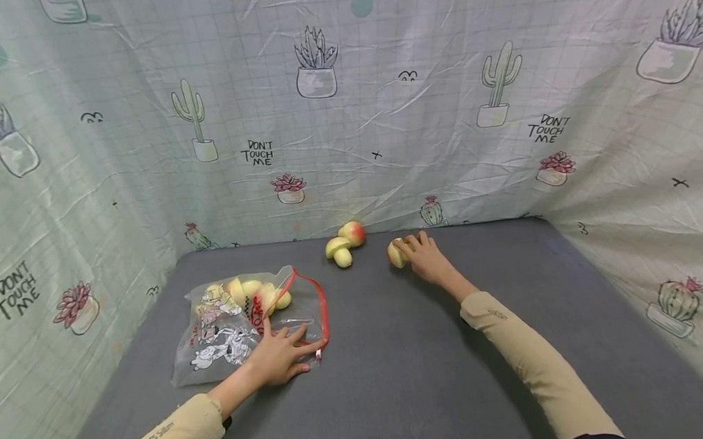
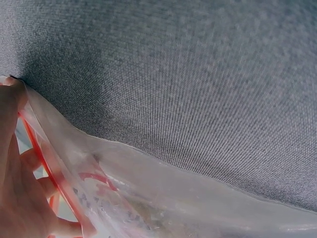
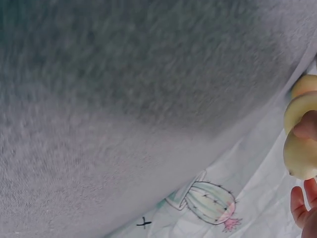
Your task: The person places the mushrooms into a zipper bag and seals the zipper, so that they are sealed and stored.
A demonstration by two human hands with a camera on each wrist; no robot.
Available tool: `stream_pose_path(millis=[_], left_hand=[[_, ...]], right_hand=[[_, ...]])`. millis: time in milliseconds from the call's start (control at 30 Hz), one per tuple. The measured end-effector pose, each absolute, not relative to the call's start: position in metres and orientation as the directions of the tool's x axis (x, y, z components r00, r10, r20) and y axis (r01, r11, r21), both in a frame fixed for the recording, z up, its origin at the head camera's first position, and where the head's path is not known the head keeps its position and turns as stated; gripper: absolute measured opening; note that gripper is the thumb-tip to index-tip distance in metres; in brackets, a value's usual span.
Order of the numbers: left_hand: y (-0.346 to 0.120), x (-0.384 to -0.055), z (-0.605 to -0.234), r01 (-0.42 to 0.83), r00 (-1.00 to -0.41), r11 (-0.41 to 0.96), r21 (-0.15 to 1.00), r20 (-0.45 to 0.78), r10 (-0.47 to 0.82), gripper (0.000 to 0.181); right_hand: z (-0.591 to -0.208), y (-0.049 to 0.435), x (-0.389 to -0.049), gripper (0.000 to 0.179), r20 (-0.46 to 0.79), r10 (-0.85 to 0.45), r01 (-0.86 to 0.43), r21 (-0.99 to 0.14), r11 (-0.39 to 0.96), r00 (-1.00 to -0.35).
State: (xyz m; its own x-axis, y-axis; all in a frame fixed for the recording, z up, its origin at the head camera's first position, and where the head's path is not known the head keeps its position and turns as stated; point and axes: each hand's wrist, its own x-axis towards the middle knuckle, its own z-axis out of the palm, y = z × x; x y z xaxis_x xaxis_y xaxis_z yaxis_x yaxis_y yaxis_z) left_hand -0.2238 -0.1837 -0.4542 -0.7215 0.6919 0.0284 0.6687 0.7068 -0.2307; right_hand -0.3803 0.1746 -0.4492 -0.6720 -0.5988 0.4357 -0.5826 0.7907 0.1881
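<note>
Head cam: yellow-red piece [image 1: 394,255] far, just R of ctr, pinched by R hand [image 1: 427,258]. Yellow mushroom [image 1: 337,246] & red-yellow pc [image 1: 353,233] left of it. L hand [image 1: 277,355], fingers spread, on clear bag [image 1: 186,365], left.

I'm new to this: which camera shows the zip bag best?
The head view: the zip bag shows nearly whole, partly under the left hand. The left wrist view catches only part, close up; the right wrist view, none.

The backdrop [image 1: 355,118] reads "DON'T TOUCH ME"; the left sleeve [image 1: 163,438] begins "Let's".
</note>
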Motion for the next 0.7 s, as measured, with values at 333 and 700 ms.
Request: stream_pose_path(millis=[333,700], left_hand=[[-0.184,-0.225,-0.457,0.663,-0.694,0.683,-0.307,0.089,0.714,0.049],[-0.184,-0.224,-0.459,0.678,-0.654,0.642,-0.358,0.103,0.749,0.049]], right_hand=[[-0.449,0.161,-0.371,0.06,0.488,-0.64,-0.656,0.166,0.736,-0.594],[-0.446,0.144,-0.354,0.062,0.437,-0.691,-0.715,0.141,0.684,-0.575]])
